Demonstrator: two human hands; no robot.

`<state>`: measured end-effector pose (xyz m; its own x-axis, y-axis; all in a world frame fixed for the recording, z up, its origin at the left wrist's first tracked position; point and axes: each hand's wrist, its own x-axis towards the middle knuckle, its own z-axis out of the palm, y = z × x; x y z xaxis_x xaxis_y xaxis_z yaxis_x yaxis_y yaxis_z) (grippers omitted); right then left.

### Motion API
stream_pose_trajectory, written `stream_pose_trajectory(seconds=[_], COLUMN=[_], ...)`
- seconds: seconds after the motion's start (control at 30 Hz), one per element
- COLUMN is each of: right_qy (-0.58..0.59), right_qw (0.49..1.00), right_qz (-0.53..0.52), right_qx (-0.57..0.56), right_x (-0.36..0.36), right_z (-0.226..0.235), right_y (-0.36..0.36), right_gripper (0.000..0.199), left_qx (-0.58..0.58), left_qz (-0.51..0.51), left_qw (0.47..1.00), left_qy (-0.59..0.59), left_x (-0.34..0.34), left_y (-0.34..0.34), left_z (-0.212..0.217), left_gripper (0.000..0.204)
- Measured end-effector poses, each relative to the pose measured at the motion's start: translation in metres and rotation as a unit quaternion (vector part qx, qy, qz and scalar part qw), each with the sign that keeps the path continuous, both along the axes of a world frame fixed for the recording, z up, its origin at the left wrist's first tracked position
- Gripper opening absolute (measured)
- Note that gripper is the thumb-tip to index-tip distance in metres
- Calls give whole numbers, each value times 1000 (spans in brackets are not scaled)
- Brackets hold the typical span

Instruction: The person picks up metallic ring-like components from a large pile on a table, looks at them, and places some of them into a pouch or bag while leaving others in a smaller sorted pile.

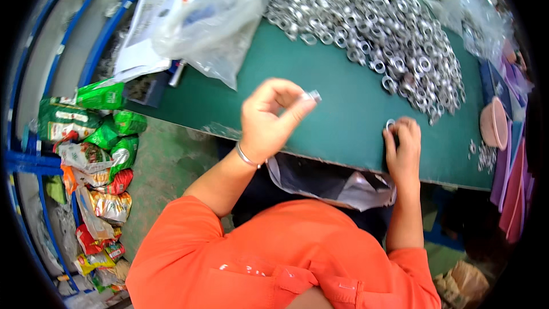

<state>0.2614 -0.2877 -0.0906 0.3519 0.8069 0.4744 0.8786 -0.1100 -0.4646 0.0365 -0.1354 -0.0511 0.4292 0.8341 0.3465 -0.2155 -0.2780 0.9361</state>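
Observation:
My left hand [269, 119] is raised above the green table [320, 86], pinching a small silver metal ring [314, 95] between thumb and fingertips. A thin bangle circles that wrist. My right hand [403, 149] rests at the table's near edge, its fingertips closed on another silver ring [390, 123] lying on the surface. A large heap of the same silver rings [377, 23] spreads over the far right of the table, beyond both hands. My orange sleeves fill the lower part of the view.
A clear plastic bag [211, 26] and papers [151, 17] lie at the table's far left. A plastic bag [337, 183] hangs under the near edge. Pink bowl [494, 123] and purple sheets [514, 177] at right. Colourful snack packets [97, 154] pile on the floor beside blue racks.

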Motion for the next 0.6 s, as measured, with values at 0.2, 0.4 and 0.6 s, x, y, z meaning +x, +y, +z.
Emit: stream_pose_trajectory(seconds=[0.2,0.4,0.6], right_qy=[66,520,724], right_qw=[998,847,639], right_qz=[23,107,245], right_qx=[-4,23,88], right_x=[-14,-17,-27], right_z=[3,-3,2], right_y=[5,2,0], right_gripper=[16,16,31], left_qx=[346,414,555], left_qz=[389,322,310], left_qw=[838,813,748], left_qy=[163,253,-192], left_x=[-46,-61,-39], left_y=[143,172,62], left_z=[60,51,122], left_gripper=[15,15,17])
